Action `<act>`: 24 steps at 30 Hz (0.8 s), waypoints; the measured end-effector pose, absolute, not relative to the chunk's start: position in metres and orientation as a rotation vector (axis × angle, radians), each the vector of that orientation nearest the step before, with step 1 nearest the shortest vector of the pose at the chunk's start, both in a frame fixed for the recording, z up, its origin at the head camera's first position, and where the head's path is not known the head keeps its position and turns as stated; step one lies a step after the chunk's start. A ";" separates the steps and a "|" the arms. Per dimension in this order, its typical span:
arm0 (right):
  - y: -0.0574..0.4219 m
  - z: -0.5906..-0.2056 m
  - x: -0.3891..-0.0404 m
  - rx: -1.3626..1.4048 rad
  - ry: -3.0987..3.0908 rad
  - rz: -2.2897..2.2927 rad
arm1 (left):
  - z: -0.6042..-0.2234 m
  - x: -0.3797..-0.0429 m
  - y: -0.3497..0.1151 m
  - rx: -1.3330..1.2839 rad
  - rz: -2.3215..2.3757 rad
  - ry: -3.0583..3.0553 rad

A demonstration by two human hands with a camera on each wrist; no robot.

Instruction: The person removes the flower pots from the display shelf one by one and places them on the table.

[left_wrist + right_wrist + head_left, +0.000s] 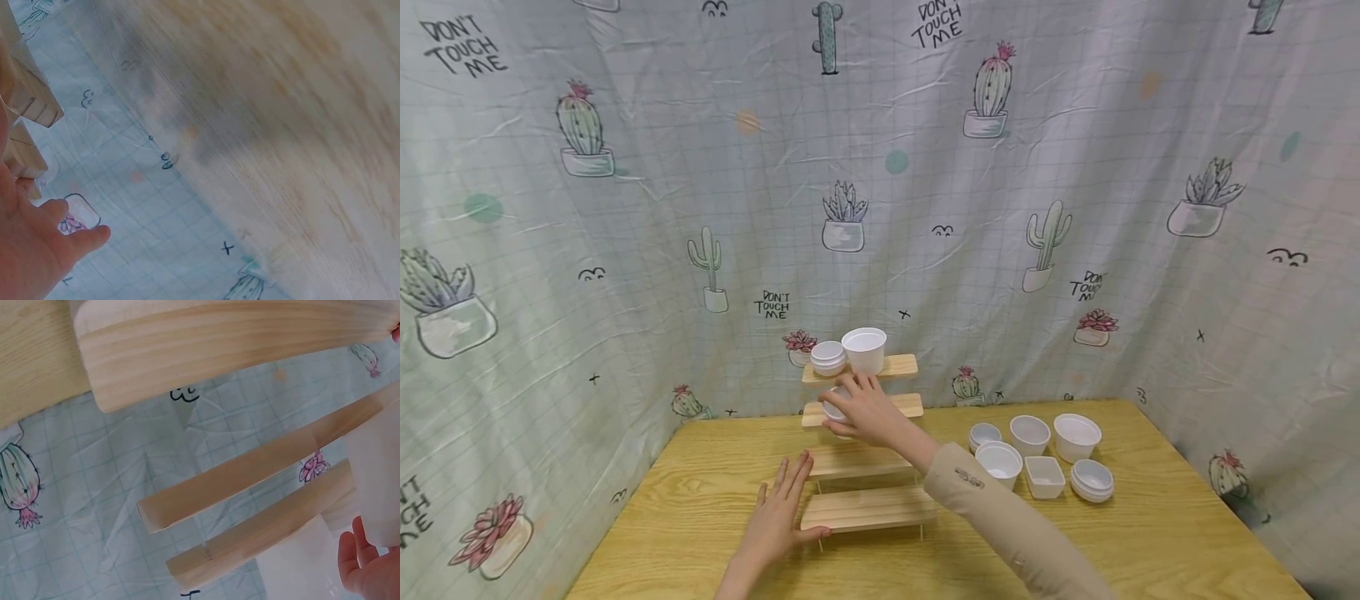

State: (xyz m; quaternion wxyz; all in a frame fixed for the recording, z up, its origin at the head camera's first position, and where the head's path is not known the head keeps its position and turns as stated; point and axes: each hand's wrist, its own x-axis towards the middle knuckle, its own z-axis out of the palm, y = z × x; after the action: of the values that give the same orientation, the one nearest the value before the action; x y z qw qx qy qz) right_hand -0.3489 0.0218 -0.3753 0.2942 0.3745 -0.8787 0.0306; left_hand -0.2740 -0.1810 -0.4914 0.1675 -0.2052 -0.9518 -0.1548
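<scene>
Your right hand (872, 412) is at the centre of the frame, its fingers bent around a small white tub (831, 408) at the left end of the wooden stand's (872, 510) second board from the top. They are closed only as far as the tub's width; whether its base bears on the board is hidden.

Your left hand (781, 512), lower left of centre, is spread wide and grasps nothing: the thumb lies at the lowest board's left corner, the fingertips at the end of the board above. That probably steadies the light stand while you work higher up.

A round jar (828, 358) and a taller cup (865, 352) sit side by side on the top board, likely set close so both fit its narrow length. At right of the frame, six white containers (1045, 479) are grouped on the table (1157, 533), presumably within reach of your right hand.

The curtain (895, 100) repeats "DON'T TOUCH ME" among potted cacti. No lettering is legible on the containers; the small mark on your right sleeve (1015, 525) can't be read.
</scene>
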 end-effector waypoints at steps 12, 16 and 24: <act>0.030 -0.377 -0.336 1.028 -2.281 0.085 | -0.489 -0.273 -0.181 -0.572 -0.430 -2.727; 0.036 -0.377 -0.329 1.032 -2.291 0.076 | -0.488 -0.272 -0.181 -0.569 -0.428 -2.726; 0.051 -0.380 -0.314 1.060 -2.281 0.126 | -0.489 -0.272 -0.181 -0.571 -0.407 -2.734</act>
State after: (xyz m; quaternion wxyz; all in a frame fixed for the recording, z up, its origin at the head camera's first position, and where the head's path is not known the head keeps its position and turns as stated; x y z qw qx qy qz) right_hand -0.3145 0.0512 -0.3798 0.3067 0.4006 -0.8621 0.0476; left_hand -0.2716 -0.1812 -0.4893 0.1587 -0.1996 -0.9564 -0.1424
